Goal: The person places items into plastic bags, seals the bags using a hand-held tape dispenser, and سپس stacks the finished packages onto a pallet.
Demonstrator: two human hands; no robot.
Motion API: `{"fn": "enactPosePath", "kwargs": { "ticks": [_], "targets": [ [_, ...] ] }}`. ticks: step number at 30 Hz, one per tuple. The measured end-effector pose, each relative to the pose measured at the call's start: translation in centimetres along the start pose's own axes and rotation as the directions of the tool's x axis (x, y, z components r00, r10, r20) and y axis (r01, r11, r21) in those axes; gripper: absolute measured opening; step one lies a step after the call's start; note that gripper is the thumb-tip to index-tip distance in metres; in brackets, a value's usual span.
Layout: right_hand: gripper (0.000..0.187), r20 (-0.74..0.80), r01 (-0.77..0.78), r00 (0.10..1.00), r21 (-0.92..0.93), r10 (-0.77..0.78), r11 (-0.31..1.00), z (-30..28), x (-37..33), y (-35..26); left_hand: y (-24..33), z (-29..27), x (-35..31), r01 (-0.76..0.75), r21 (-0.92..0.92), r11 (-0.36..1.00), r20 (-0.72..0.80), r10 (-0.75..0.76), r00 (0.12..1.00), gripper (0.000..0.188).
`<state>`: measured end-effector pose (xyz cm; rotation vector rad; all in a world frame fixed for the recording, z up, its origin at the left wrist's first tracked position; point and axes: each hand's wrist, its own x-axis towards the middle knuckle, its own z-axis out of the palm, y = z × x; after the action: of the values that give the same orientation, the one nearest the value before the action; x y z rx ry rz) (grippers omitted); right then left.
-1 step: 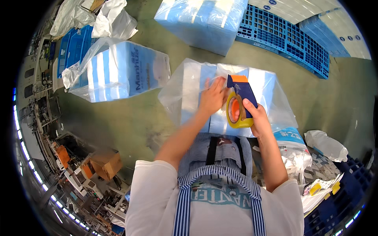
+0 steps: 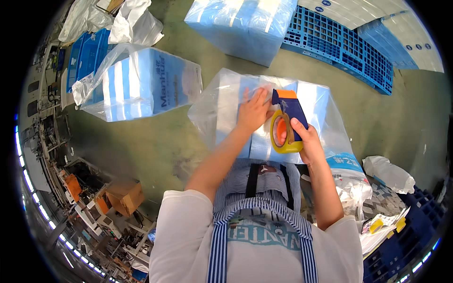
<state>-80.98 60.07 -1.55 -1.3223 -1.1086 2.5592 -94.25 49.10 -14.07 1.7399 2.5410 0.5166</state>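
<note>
A bundle of blue-and-white packs in a clear plastic bag (image 2: 314, 101) lies right in front of me. My left hand (image 2: 254, 111) rests on its top, fingers stretched out and pressing on the film. In my right hand (image 2: 309, 140) is a tape dispenser (image 2: 295, 109), dark blue and orange, with a roll of yellowish tape; my fingers are closed round it. The dispenser's front end is over the bundle, close to my left fingertips. Whether a strip of tape is stuck to the bag there, I cannot make out.
Another bagged bundle (image 2: 127, 87) stands to the left, and a wrapped one (image 2: 240, 28) farther away. A blue pallet (image 2: 337, 45) lies at the far right. Blue crates (image 2: 87, 56) are at the far left. A cardboard box (image 2: 125, 197) and machinery stand at the lower left.
My left hand has shifted very slightly over the bag. The whole view has moved a little; the right hand keeps its hold on the tape dispenser.
</note>
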Motion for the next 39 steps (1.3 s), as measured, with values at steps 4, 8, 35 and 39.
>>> {"fn": "enactPosePath", "kwargs": {
  "ticks": [4,8,35,39],
  "targets": [
    [0.036,-0.086,0.011,0.996,0.038,-0.007,0.999,-0.3,0.2,0.2,-0.6,-0.2,-4.6,-0.154,-0.214,0.965,0.163,0.190,0.968,0.024],
    [0.039,-0.105,0.042,0.994,0.029,-0.039,0.999,-0.2,0.9,-1.0,-0.1,-1.2,-11.3,-0.080,-0.352,0.932,0.206,0.161,0.965,0.029],
    [0.040,0.034,0.021,0.999,-0.061,-0.019,0.998,-0.4,1.9,-5.5,-4.8,-1.0,0.2,-0.057,-0.165,0.985,0.049,0.066,0.997,0.059],
    [0.041,0.044,-0.017,0.999,-0.088,0.021,0.996,-1.1,2.2,-6.2,0.6,-1.7,-1.2,0.323,-0.914,0.245,0.147,-0.541,0.828,0.049]
  ]
}}
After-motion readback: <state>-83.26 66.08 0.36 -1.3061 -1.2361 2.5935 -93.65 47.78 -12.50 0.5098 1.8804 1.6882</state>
